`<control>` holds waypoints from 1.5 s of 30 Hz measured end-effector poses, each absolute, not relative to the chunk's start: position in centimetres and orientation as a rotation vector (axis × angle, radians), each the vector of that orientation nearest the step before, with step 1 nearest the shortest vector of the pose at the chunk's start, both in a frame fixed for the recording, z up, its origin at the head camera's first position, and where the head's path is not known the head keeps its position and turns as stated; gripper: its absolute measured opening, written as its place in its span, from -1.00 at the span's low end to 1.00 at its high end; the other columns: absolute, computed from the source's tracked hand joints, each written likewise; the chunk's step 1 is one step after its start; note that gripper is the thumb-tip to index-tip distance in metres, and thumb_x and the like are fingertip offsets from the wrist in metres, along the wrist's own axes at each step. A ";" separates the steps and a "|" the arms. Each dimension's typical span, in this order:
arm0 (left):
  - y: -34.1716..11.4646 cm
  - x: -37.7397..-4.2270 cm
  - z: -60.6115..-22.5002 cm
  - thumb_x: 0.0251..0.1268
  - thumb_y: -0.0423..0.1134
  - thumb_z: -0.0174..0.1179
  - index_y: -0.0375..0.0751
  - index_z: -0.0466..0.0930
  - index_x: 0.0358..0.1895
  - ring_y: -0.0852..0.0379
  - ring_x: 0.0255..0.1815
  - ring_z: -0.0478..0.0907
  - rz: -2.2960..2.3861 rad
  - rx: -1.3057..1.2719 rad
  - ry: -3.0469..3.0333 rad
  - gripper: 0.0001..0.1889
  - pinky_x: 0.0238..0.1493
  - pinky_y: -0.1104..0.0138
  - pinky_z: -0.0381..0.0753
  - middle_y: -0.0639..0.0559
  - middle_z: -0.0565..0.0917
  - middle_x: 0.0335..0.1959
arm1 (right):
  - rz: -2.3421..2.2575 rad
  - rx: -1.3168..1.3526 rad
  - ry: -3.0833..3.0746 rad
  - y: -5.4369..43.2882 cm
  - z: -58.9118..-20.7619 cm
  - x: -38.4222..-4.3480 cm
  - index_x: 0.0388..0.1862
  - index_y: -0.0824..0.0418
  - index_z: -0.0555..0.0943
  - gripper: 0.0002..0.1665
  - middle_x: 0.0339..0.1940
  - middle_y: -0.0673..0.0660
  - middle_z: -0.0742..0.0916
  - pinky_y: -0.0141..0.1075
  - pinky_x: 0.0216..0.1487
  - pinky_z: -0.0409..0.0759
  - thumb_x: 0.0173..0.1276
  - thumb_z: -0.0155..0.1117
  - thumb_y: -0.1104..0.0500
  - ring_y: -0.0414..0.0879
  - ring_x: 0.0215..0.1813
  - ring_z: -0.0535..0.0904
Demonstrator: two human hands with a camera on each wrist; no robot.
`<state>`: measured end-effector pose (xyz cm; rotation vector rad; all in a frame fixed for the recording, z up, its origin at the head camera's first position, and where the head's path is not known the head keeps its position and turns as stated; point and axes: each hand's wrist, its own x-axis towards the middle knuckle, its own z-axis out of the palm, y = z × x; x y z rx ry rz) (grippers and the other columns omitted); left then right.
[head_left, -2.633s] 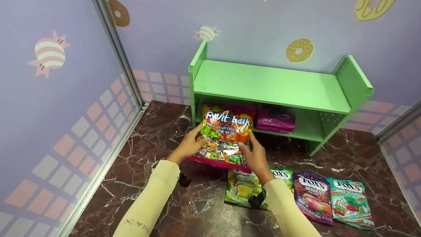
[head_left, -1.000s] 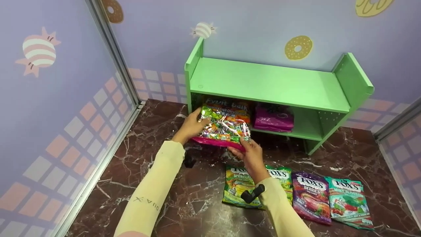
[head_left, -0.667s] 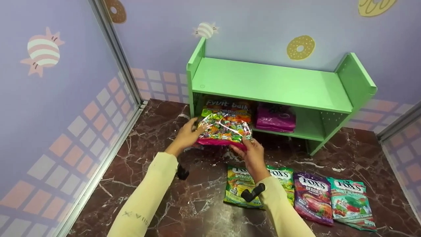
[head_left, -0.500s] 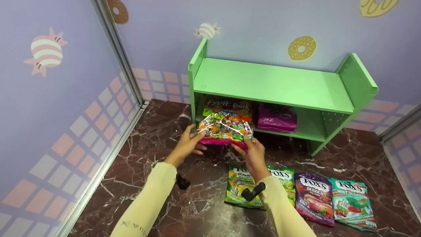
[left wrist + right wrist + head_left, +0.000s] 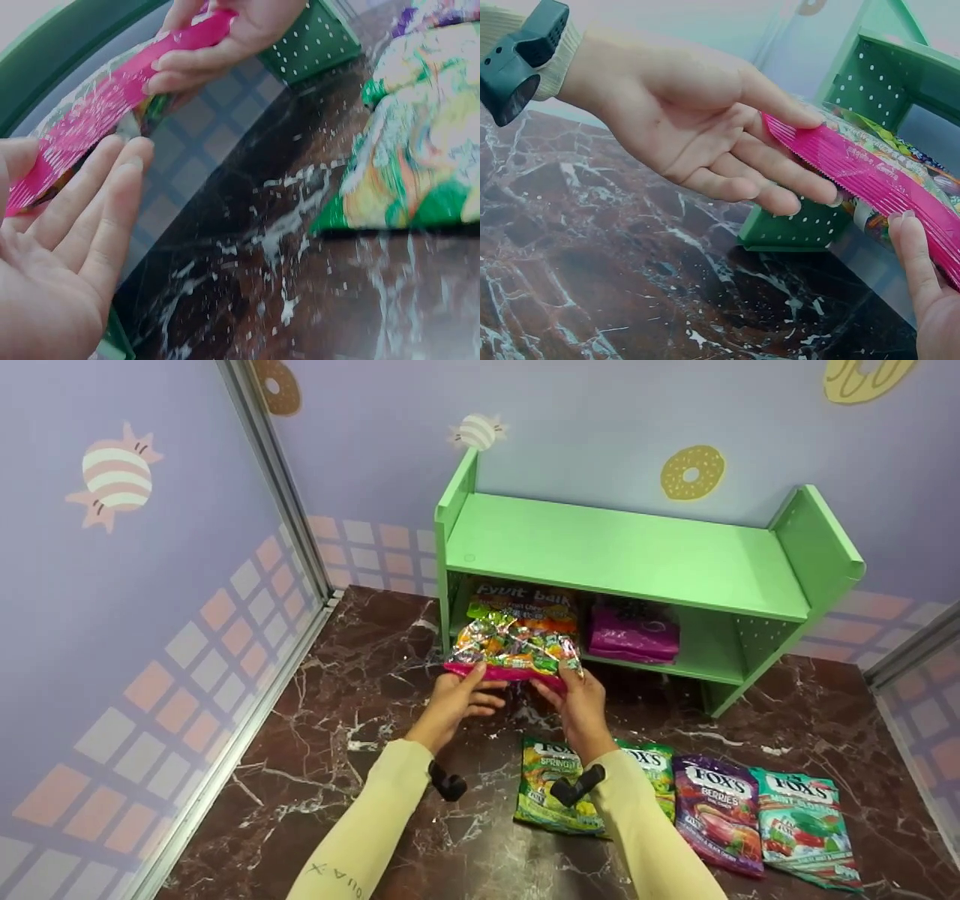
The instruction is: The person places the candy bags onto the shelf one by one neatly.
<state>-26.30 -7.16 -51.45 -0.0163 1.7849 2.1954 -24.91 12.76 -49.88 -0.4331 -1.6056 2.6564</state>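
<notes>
A Fruit baik candy bag [image 5: 517, 641] tilts into the lower left of the green shelf [image 5: 622, 555], printed top end inward and pink sealed end toward me. My left hand [image 5: 454, 697] pinches the near left corner, thumb above the pink strip [image 5: 90, 112] and long fingers stretched out below it. At the near right corner my right hand [image 5: 581, 705] pinches the bag, thumb on top and fingers underneath. The right wrist view shows my left thumb lying on the strip, with my right fingers [image 5: 919, 274] at the other end. The bag's far end is in shadow under the top board.
A magenta package [image 5: 634, 634] sits on the lower shelf, right of the candy bag. Several FOX'S bags lie in a row on the dark marbled floor [image 5: 300, 780]: two green ones [image 5: 551, 795], a purple one [image 5: 718, 810] and a teal one [image 5: 806, 825]. Patterned walls [image 5: 187, 622] close in the sides.
The bag has gone from upright in front of the shelf to tilted into its lower level. My left hand has slid from the bag's side to the near pink corner; my right hand stays there.
</notes>
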 end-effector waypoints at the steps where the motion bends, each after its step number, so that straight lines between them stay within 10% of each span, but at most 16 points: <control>1: -6.9 -26.4 -51.3 0.43 0.09 0.04 -0.34 0.53 0.08 0.08 -0.34 0.75 2.211 -0.035 1.789 -0.49 -0.29 0.28 0.72 -0.29 0.67 0.03 | 2.666 -0.440 -1.598 12.9 -49.8 -25.0 0.30 0.40 0.30 -0.52 0.13 0.27 0.55 -0.22 0.04 0.66 0.56 -0.03 0.14 -0.07 -0.22 0.75; 13: -4.6 -27.9 -50.3 0.45 0.04 0.01 -0.32 0.38 -0.14 0.05 -0.31 0.76 2.341 -0.225 1.812 -0.60 -0.27 0.25 0.73 -0.36 0.63 0.05 | 2.780 -0.474 -1.317 14.2 -49.2 -25.3 0.00 0.35 0.42 -0.74 -0.18 0.18 0.68 -0.25 0.02 0.67 0.52 0.02 0.17 0.07 -0.14 0.75; 18: -4.1 -28.5 -50.1 0.47 -0.02 0.01 -0.22 0.29 -0.34 -0.02 -0.27 0.76 2.420 -0.263 1.774 -0.66 -0.33 0.30 0.72 -0.34 0.58 0.10 | 2.787 -0.425 -1.284 14.5 -49.3 -25.0 0.12 0.40 0.37 -0.71 -0.09 0.19 0.64 -0.24 0.12 0.62 0.54 -0.04 0.24 0.03 -0.11 0.74; 24: -4.0 -29.6 -49.9 0.50 -0.09 -0.02 -0.36 0.40 0.12 -0.18 -0.12 0.72 2.453 -0.289 1.759 -0.61 -0.28 0.30 0.72 -0.36 0.53 0.18 | 2.776 -0.429 -1.347 14.9 -49.3 -24.8 0.37 0.46 0.17 -0.52 0.15 0.30 0.52 -0.26 0.18 0.58 0.55 -0.12 0.31 -0.06 -0.11 0.73; 30: -4.3 -30.1 -50.2 0.50 -0.08 -0.02 -0.24 0.33 -0.25 -0.04 -0.23 0.76 2.446 -0.310 1.759 -0.73 -0.29 0.32 0.72 -0.38 0.52 0.15 | 2.733 -0.456 -1.403 15.8 -49.6 -24.6 0.41 0.48 0.13 -0.48 0.11 0.26 0.49 -0.26 0.19 0.58 0.56 -0.17 0.29 -0.10 -0.10 0.62; 36: -4.8 -29.8 -50.3 0.48 -0.01 -0.01 -0.19 0.24 -0.36 -0.10 -0.18 0.75 2.416 -0.318 1.729 -0.66 -0.13 0.16 0.71 -0.31 0.55 0.05 | 2.579 -0.454 -1.525 17.1 -49.8 -23.9 0.32 0.42 0.24 -0.56 0.21 0.33 0.54 -0.31 -0.03 0.66 0.59 -0.17 0.20 -0.14 -0.14 0.66; 45: -5.3 -28.5 -51.4 0.45 -0.02 0.06 -0.32 0.49 -0.06 -0.08 -0.21 0.75 2.192 -0.147 1.832 -0.63 -0.05 0.05 0.67 -0.25 0.68 0.03 | 2.237 -0.634 -1.584 19.8 -49.1 -23.4 -0.02 0.24 0.44 -0.85 -0.30 -0.03 0.67 -0.43 -0.43 0.59 0.52 -0.03 0.24 -0.23 -0.43 0.62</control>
